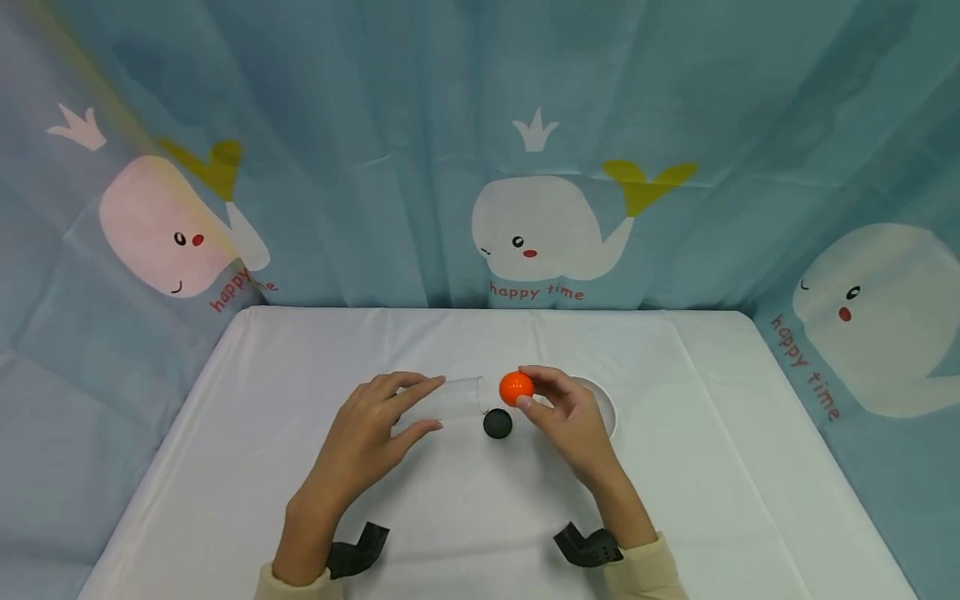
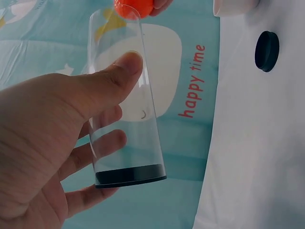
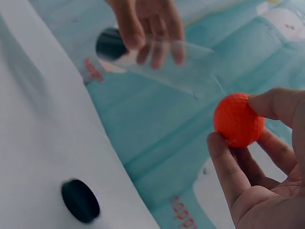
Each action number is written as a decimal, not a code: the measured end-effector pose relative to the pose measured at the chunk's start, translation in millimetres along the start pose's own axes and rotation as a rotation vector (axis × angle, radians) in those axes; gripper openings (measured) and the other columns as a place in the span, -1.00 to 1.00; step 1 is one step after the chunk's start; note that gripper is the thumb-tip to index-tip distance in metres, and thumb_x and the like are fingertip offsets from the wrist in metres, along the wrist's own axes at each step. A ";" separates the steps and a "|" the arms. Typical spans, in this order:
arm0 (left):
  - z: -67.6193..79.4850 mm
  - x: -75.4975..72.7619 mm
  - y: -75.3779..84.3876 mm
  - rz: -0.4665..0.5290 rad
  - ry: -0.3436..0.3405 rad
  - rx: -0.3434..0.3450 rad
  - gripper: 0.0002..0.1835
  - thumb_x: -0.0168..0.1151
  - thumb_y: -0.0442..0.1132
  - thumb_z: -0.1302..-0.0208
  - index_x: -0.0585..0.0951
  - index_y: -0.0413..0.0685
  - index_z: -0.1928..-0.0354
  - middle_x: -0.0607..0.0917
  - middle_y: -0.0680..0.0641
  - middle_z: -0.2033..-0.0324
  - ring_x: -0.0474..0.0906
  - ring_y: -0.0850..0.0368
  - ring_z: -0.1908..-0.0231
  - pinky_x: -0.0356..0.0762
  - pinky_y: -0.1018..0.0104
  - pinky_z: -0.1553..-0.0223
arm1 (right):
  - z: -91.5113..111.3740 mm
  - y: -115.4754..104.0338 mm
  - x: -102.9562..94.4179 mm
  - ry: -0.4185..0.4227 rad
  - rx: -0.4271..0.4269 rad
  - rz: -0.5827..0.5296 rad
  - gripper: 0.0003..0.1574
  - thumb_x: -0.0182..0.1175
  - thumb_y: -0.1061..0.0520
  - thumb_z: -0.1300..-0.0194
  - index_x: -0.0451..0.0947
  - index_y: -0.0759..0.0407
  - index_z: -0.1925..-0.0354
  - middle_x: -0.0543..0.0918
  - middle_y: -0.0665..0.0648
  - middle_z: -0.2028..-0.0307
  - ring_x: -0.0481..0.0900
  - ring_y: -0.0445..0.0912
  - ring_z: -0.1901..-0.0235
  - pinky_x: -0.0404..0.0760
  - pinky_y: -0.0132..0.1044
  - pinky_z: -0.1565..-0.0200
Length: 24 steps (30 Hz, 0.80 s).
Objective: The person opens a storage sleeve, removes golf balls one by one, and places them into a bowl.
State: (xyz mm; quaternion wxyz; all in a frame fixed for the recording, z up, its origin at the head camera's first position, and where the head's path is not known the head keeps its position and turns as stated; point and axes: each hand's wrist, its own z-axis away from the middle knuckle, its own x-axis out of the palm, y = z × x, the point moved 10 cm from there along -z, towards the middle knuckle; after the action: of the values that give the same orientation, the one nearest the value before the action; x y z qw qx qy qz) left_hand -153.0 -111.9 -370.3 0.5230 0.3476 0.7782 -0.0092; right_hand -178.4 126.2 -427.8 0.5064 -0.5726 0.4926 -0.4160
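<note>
A clear plastic tube [image 1: 461,398] with a black cap on one end [image 2: 131,175] is held sideways in my left hand [image 1: 363,437], thumb on one side and fingers on the other. Its uncapped end faces right. Between the thumb and fingers of my right hand [image 1: 573,429] is an orange dimpled golf ball [image 3: 238,120]. In the head view the ball sits just to the right of the tube's mouth; in the right wrist view a narrow gap seems to part them. A loose round black cap [image 1: 498,423] lies on the table below the two.
A white round container [image 1: 607,408] stands on the table, partly hidden behind my right hand. White cloth [image 1: 712,467] covers the table. A blue curtain [image 1: 420,167] printed with whales hangs behind and at both sides.
</note>
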 end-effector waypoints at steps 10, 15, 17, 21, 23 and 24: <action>3.6 1.7 -4.9 0.062 -0.020 -0.031 -0.21 0.63 -0.04 -0.17 0.54 0.31 -0.46 0.73 0.08 -0.05 0.69 0.19 0.22 0.67 0.25 0.25 | 2.3 0.9 -49.8 0.100 0.034 0.154 -0.49 0.36 0.19 -0.45 0.57 0.18 -0.31 0.66 0.18 -0.22 0.73 -0.08 -0.10 0.72 -0.44 -0.10; 4.0 4.1 -8.0 0.065 -0.050 -0.063 -0.23 0.61 -0.04 -0.22 0.53 0.28 -0.47 0.71 0.04 -0.07 0.71 0.17 0.26 0.70 0.21 0.25 | 4.8 1.1 -57.7 0.098 0.006 0.275 -0.48 0.41 0.20 -0.40 0.58 0.18 -0.28 0.66 0.20 -0.22 0.76 -0.15 -0.05 0.71 -0.48 -0.09; 4.1 4.9 -9.5 0.069 -0.058 -0.074 -0.24 0.60 -0.04 -0.22 0.53 0.26 -0.47 0.72 0.03 -0.07 0.72 0.17 0.25 0.71 0.19 0.24 | 5.1 0.0 -59.3 0.102 -0.021 0.341 -0.49 0.43 0.20 -0.39 0.60 0.16 -0.26 0.66 0.17 -0.22 0.71 -0.24 -0.08 0.71 -0.48 -0.10; 3.9 6.2 -11.7 0.079 -0.065 -0.087 -0.27 0.60 -0.03 -0.22 0.56 0.21 -0.44 0.72 0.02 -0.09 0.76 0.13 0.14 0.75 0.12 0.15 | 5.3 -2.3 -60.1 0.108 -0.075 0.433 -0.51 0.46 0.25 -0.33 0.63 0.16 -0.21 0.67 0.13 -0.17 0.69 -0.13 -0.12 0.75 -0.35 -0.12; 3.7 6.6 -12.2 0.081 -0.068 -0.088 -0.28 0.60 -0.02 -0.22 0.57 0.19 -0.42 0.72 0.02 -0.10 0.77 0.12 0.09 0.76 0.10 0.11 | 5.5 -2.3 -59.6 0.106 -0.092 0.463 -0.51 0.46 0.30 -0.30 0.64 0.17 -0.18 0.67 0.14 -0.15 0.70 -0.04 -0.12 0.77 -0.26 -0.12; 3.7 6.5 -12.4 0.081 -0.067 -0.088 -0.29 0.61 -0.03 -0.22 0.58 0.19 -0.42 0.73 0.02 -0.10 0.77 0.11 0.07 0.76 0.10 0.10 | 5.7 -2.1 -59.1 0.104 -0.100 0.479 -0.51 0.46 0.32 -0.29 0.64 0.18 -0.17 0.67 0.15 -0.13 0.71 0.01 -0.11 0.77 -0.22 -0.11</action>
State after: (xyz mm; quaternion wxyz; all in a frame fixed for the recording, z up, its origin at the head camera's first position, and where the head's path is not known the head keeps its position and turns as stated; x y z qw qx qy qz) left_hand -158.2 -119.2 -381.7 0.5635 0.3551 0.7451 0.0346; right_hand -182.5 185.5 -425.3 0.5357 -0.4416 0.6597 -0.2879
